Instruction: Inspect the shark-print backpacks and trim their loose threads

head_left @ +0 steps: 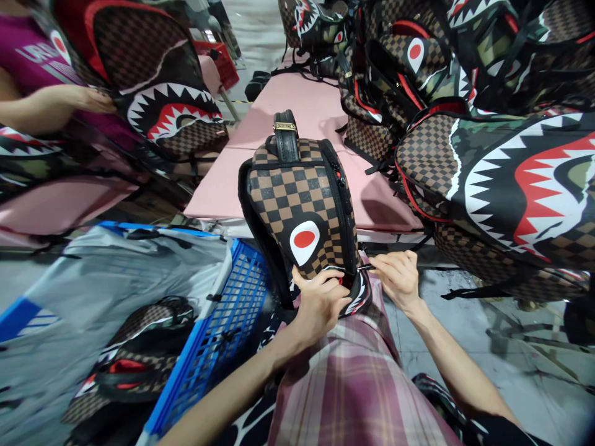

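A brown-and-black checkered backpack (297, 192) with a red-and-white eye patch stands upright at the front edge of the pink table, its lower part against my lap. My left hand (320, 300) grips the bag's lower front, fingers curled at an opening where red lining shows. To its right, my right hand (397, 275) pinches a thin dark piece at the bag's lower right side; whether it is a zipper pull or a cord is too small to tell. A white-toothed shark-mouth print is partly visible between the hands.
Similar backpacks (525, 179) are heaped on the right of the pink table (302, 105). A blue basket (237, 297) lined with clear plastic holds more bags at lower left. At upper left a person's hand (95, 99) holds another backpack (158, 80).
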Demonstrator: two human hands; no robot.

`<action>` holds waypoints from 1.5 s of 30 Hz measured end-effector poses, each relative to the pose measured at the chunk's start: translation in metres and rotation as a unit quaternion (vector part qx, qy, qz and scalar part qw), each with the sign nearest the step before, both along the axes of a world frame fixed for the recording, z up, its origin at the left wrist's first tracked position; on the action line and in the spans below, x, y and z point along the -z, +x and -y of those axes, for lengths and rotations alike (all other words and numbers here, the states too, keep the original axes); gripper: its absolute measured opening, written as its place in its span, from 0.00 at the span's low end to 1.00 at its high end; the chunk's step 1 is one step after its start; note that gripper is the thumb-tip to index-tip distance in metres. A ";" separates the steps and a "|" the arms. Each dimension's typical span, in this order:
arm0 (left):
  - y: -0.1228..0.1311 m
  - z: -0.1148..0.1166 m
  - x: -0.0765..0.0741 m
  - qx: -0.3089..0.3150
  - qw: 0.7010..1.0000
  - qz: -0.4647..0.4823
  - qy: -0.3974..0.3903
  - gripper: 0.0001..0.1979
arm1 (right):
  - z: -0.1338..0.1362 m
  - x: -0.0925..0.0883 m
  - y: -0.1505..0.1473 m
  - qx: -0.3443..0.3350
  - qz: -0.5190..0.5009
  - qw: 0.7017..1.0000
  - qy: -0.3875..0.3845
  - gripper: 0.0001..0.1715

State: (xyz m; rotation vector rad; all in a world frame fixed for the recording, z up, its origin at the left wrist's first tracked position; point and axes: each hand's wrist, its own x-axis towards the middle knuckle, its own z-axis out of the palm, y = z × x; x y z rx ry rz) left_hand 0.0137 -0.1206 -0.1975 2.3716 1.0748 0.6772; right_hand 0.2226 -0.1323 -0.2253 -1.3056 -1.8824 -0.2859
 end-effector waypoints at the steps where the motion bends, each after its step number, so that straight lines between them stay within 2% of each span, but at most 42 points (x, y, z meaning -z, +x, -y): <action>1: 0.000 0.000 0.000 -0.001 1.000 0.002 -0.001 0.06 | 0.000 0.000 0.000 -0.002 0.000 1.000 0.002 0.07; 7: 0.000 0.000 0.002 0.003 1.000 0.004 -0.001 0.05 | -0.003 -0.001 0.000 -0.009 0.009 1.000 0.008 0.07; 15: 0.000 0.000 0.000 0.008 1.000 -0.004 0.006 0.05 | -0.006 -0.005 -0.004 -0.016 0.056 0.997 0.058 0.09; 17: 0.000 0.000 -0.001 0.009 1.000 -0.011 0.009 0.06 | -0.005 -0.002 -0.004 -0.024 0.020 0.999 0.035 0.08; 21: 0.000 -0.001 -0.003 0.010 1.000 -0.009 0.004 0.05 | 0.001 0.005 0.000 -0.026 -0.103 0.992 -0.065 0.06; 23: -0.001 -0.002 -0.003 0.007 1.000 -0.005 0.003 0.05 | 0.004 0.006 0.002 -0.018 -0.120 0.990 -0.076 0.07; 30: -0.001 -0.001 -0.004 0.002 1.000 -0.002 -0.007 0.06 | 0.002 0.001 -0.003 -0.015 -0.040 0.998 -0.049 0.10; 38: 0.000 -0.001 -0.005 0.003 1.000 0.004 -0.019 0.05 | -0.001 0.002 0.000 -0.017 -0.066 0.997 -0.046 0.08; 45: -0.001 -0.001 -0.003 0.000 1.000 0.001 -0.015 0.05 | -0.001 -0.001 -0.001 -0.016 -0.011 1.000 -0.019 0.09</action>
